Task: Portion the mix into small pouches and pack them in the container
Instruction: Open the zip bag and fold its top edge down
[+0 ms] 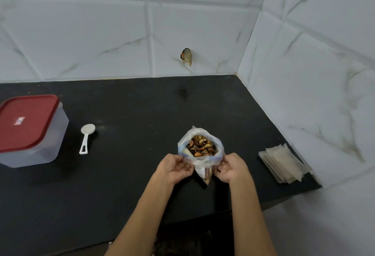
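— Mix (201,145) sits where?
— In an open plastic bag (205,159) mid-counter (132,113); left hand (175,167) and right hand (231,167) pinch its rolled rim.
— Around it?
— Pouches (284,163) stacked right; spoon (86,137) and lidded container (30,132) left.

both bare forearms reach in from the near edge and run away toward the far side, converging slightly as they go. the left hand (176,167) sits left of centre, back of the hand up, fingers curled inward to the right and pinching the plastic bag (199,155) at its left side. the right hand (231,167) mirrors it just to the right, knuckles up, fingers curled inward to the left and pinching the bag's right side. the two hands are level with each other and near together, not touching.
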{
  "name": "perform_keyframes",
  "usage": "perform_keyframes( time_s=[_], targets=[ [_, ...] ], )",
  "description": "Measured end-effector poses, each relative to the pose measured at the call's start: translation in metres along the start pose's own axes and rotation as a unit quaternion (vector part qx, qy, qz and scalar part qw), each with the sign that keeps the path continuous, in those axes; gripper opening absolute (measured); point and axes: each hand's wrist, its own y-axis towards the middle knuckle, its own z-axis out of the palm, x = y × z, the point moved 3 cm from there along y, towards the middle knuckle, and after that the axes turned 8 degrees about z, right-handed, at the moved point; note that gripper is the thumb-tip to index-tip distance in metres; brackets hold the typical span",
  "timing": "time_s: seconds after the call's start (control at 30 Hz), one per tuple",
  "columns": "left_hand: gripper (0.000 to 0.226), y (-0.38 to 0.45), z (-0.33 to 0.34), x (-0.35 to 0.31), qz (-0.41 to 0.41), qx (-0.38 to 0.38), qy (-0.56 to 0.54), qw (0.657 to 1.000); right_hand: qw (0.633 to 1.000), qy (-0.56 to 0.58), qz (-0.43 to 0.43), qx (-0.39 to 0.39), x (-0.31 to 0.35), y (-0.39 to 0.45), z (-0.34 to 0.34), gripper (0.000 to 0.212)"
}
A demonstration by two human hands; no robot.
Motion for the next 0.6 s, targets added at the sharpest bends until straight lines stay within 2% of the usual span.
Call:
perform_keyframes(
  time_s=[0.1, 0.17, 0.27, 0.37, 0.43, 0.5, 0.6],
  targets=[
    [0.029, 0.003, 0.01, 0.004, 0.027, -0.024, 0.001, 0.999, 0.999, -0.023, -0.011, -0.026, 0.001, 0.001, 0.014, 0.034],
    [0.028, 0.005, 0.018, 0.009, 0.064, -0.027, 0.016, 0.997, 0.993, -0.066, -0.052, -0.077, 0.003, 0.005, 0.021, 0.035],
    [0.02, 0.003, 0.018, 0.012, 0.137, -0.066, 0.128, 0.98, 0.963, -0.157, -0.138, -0.17, 0.006, 0.006, 0.019, 0.033],
    [0.02, 0.005, 0.011, 0.004, 0.185, -0.07, 0.268, 0.943, 0.931, -0.227, -0.196, -0.209, 0.009, 0.008, 0.013, 0.027],
    [0.031, 0.004, 0.009, -0.006, 0.214, -0.054, 0.354, 0.909, 0.909, -0.258, -0.23, -0.234, 0.013, 0.002, 0.01, 0.031],
    [0.055, 0.004, 0.008, -0.019, 0.297, -0.066, 0.436, 0.847, 0.882, -0.277, -0.304, -0.228, 0.019, -0.002, 0.013, 0.03],
    [0.058, 0.0, 0.02, -0.037, 0.445, -0.044, 0.471, 0.76, 0.822, -0.364, -0.42, -0.128, 0.03, -0.007, 0.027, 0.041]
  ],
)
